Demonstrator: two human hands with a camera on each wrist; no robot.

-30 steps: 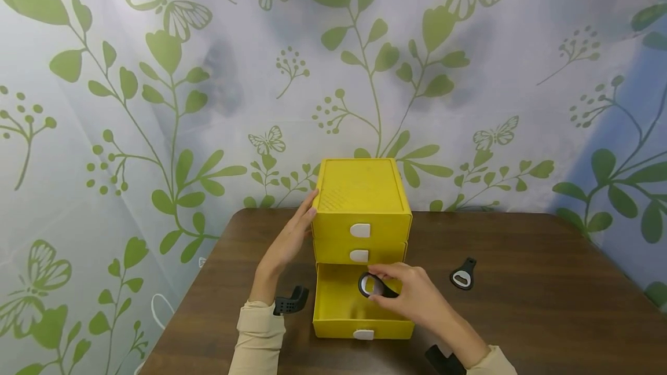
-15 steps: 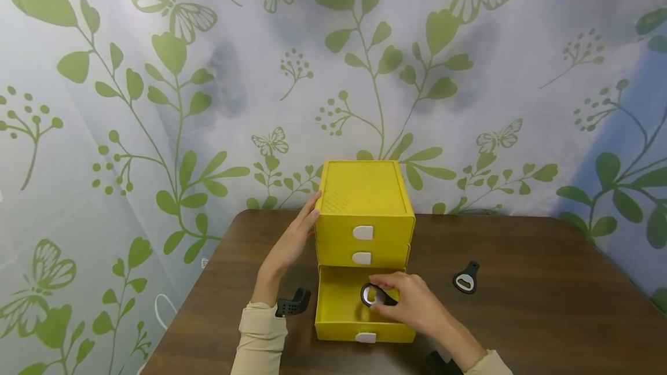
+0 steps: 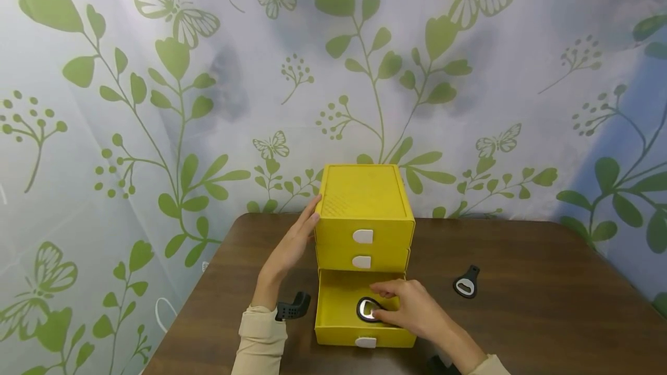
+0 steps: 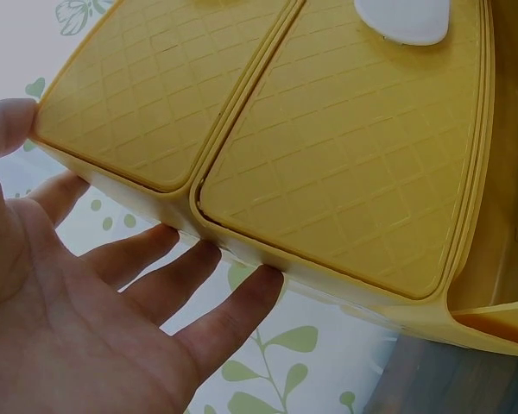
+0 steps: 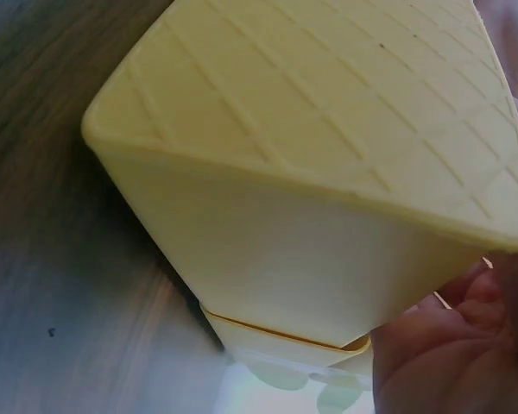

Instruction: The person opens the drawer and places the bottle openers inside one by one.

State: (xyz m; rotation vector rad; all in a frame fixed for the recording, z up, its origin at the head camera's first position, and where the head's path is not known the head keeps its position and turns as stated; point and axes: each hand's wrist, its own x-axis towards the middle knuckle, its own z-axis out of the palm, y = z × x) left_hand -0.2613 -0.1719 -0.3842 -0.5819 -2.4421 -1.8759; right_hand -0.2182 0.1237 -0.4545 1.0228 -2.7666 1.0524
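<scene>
A yellow drawer unit (image 3: pixel 365 190) stands on the table, its bottom drawer (image 3: pixel 333 305) pulled out. My left hand (image 3: pixel 286 253) rests against the unit's left side, fingers fairly straight, as the left wrist view shows with the hand (image 4: pixel 95 293) touching the edge. Inside the drawer lies a black bottle opener (image 3: pixel 363 309) with a metal insert. Over the drawer's right part is my right hand (image 3: pixel 417 308), its thumb by the opener and forefinger spread away from it. In the right wrist view the drawer front (image 5: pixel 328 95) hides much of the right hand (image 5: pixel 449 345).
A second black bottle opener (image 3: pixel 465 283) lies on the brown table (image 3: pixel 531 294), right of the unit. Two upper drawers with white pulls (image 3: pixel 362 236) are closed. Behind the table hangs a leaf-patterned curtain (image 3: pixel 292 103).
My right hand has lowered the bottle opener into the drawer, and its thumb and forefinger have parted. My left hand has stayed against the unit. The head view has shifted slightly.
</scene>
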